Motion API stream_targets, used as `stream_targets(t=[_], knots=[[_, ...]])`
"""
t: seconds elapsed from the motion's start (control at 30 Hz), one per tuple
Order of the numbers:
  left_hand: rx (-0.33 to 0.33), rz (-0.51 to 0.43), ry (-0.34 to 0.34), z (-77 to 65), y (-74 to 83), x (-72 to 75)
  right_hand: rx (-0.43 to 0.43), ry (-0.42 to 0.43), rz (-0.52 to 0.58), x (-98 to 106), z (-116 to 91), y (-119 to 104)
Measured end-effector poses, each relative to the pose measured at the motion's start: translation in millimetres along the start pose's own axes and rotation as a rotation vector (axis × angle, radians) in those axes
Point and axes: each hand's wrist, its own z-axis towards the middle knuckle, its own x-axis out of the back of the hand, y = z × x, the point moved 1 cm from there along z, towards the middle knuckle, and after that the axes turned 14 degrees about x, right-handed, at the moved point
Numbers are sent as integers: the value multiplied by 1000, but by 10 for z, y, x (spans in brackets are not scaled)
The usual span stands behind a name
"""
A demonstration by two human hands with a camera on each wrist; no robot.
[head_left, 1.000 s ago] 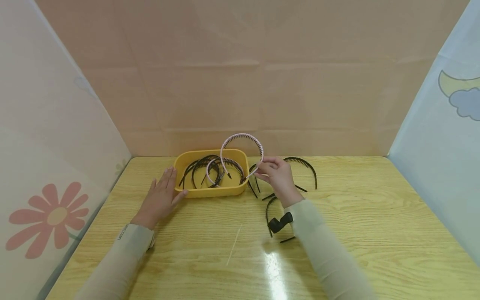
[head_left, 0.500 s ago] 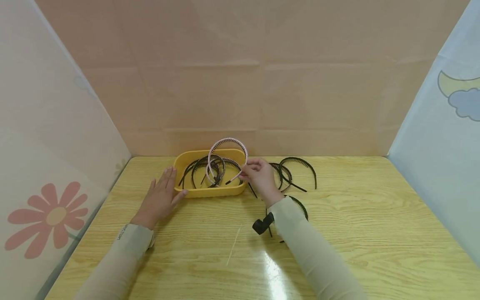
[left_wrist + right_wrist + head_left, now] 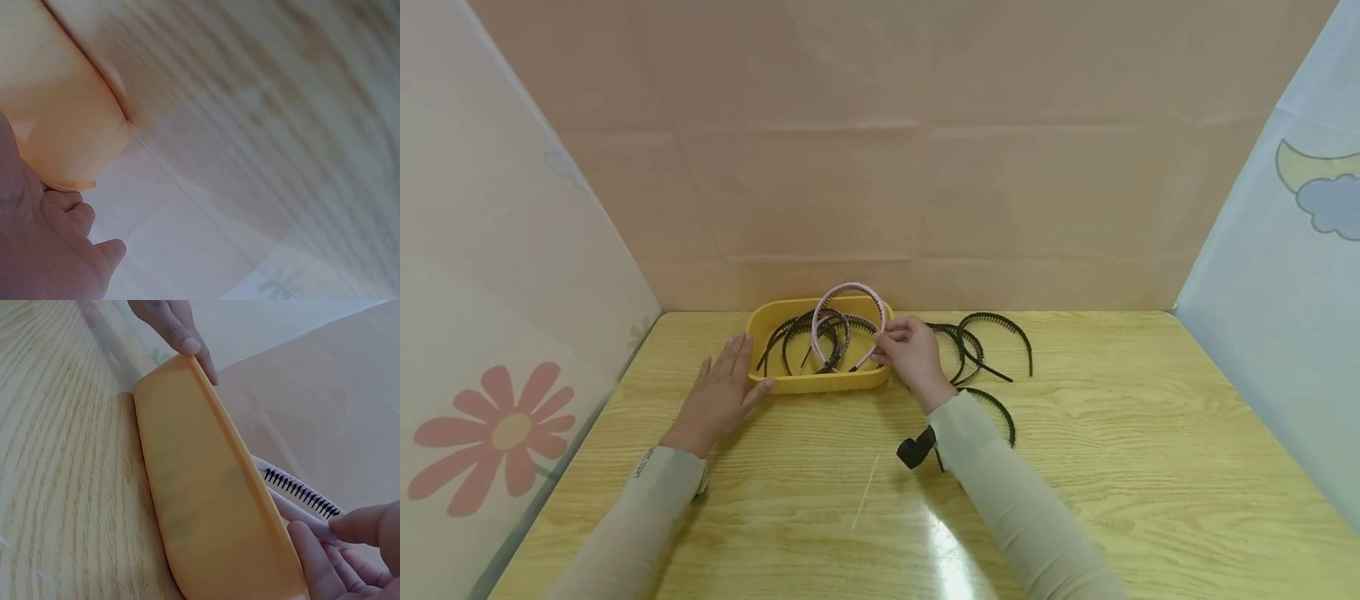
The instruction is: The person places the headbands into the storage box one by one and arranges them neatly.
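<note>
In the head view a yellow plastic basket [image 3: 820, 384] stands near the back of the table, with several black and pink headbands inside. My right hand [image 3: 912, 357] pinches one side of a pink toothed headband [image 3: 850, 287] and holds it upright over the basket's right half, its lower ends down inside the rim. The right wrist view shows thumb and fingers on the pink band [image 3: 300, 494], just past the basket wall. My left hand [image 3: 721, 398] rests with straight fingers against the basket's left end, its thumb at the front rim.
To the right of the basket, several black headbands [image 3: 996, 319] lie on the wooden table [image 3: 1112, 467]. Another black headband [image 3: 1006, 417] is partly hidden by the right sleeve. A tan cloth wall [image 3: 880, 167] rises behind, with printed panels at both sides.
My right hand has carried the pink headband left and down, from above the basket's right edge to inside it. The left hand and the basket have stayed in place.
</note>
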Motion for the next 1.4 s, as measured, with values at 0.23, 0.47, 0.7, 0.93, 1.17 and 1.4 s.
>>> stream_targets(t=[0.23, 0.47, 0.7, 0.93, 1.17, 1.4], knots=[[0, -8, 0, 5, 4, 5, 21, -18, -67, -18, 12, 8], [-4, -2, 19, 3, 4, -11, 33, -4, -141, -10, -5, 10], [1, 0, 12, -28, 6, 16, 71, -38, -179, 33, -62, -34], [-5, -2, 27, -32, 0, 11, 194, -162, -383, 166, -169, -152], [-6, 2, 26, -27, -3, -2, 266, -198, -560, 457, -250, -245], [-1, -3, 17, -30, 5, 6, 235, -305, -731, 873, -278, -306]])
